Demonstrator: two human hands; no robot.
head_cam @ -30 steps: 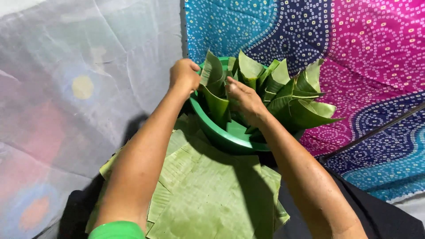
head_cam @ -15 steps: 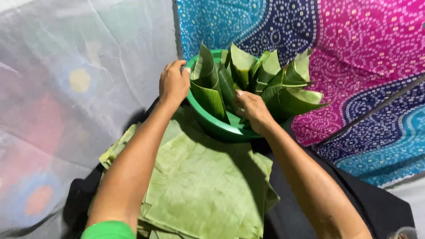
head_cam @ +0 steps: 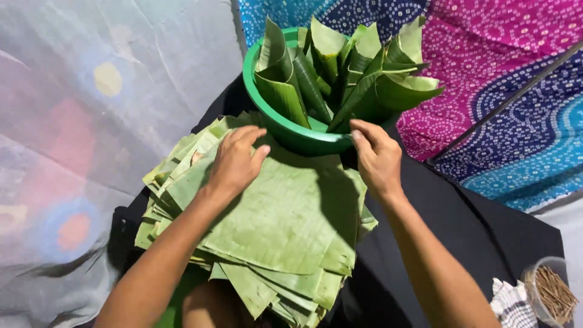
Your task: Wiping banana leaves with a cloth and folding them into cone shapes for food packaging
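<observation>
The left hand [head_cam: 235, 163] lies flat, fingers loosely spread, on the top sheet of the leaf stack [head_cam: 273, 225]; it presses rather than pinches. The right hand [head_cam: 378, 159] has its fingertips at the near rim of the green basin [head_cam: 291, 136], with the thumb toward the rim; whether it truly clasps the rim or only touches it is hard to tell from this angle.

The stack sits just in front of the basin, its far edge tucked under the basin's near side. The basin is packed with upright leaf cones [head_cam: 340, 73] that lean outward past the rim.

Risks, as I judge them: the basin looks perched and top-heavy, so a one-handed nudge could tip it and spill the cones onto the patterned cloth [head_cam: 504, 73]. A sliding palm might crack or skew the thin sheets. At the lower right, a clear cup of sticks [head_cam: 551, 294] stands beside a checked rag [head_cam: 510, 304], near the right elbow's path.
</observation>
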